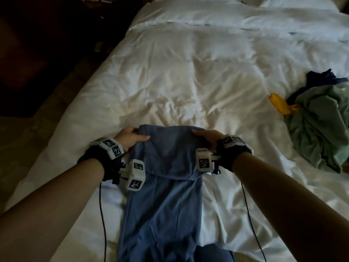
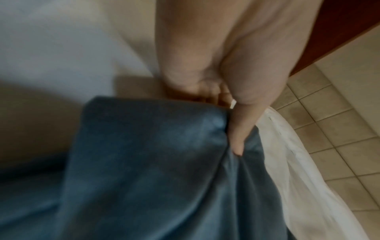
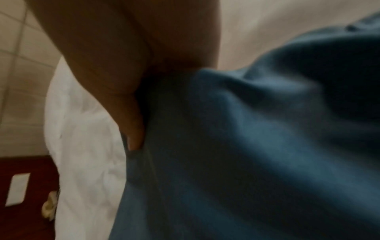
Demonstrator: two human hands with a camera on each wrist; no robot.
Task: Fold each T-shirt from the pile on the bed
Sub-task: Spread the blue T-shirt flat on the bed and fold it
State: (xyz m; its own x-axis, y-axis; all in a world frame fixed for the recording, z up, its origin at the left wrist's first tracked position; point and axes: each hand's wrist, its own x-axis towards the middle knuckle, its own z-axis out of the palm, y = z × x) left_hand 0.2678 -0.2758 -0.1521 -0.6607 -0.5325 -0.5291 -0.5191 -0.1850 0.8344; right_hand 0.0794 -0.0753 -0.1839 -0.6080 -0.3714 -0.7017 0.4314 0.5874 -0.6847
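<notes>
Head view showed us a blue T-shirt [image 1: 166,195] lying on the white bed [image 1: 188,76], near the edge closest to the person and about in the middle of its width. The shirt was already narrowed into a long strip, and its far end was raised and turned back toward the person, so that a flap lay over the rest of the strip. We saw the left hand [image 1: 130,138] gripping the left corner of this raised end, with the thumb on top of the cloth and the other fingers under it. The right hand [image 1: 207,138] gripped the right corner in the same way. Both wrists carried black straps with white marker cubes, and thin black cables ran from them down over the bed.

From the left wrist view we saw the thumb [image 2: 242,129] pressed into the blue fabric, which bunched into folds around it; the picture was blurred. The right wrist view, also blurred, showed the thumb of the right hand pressed against the cloth.

Near the right edge of the bed, well apart from the blue shirt, lay the pile of clothes [image 1: 321,121], with green and dark blue garments crumpled together and a yellow piece [image 1: 279,104] sticking out on its left side.
</notes>
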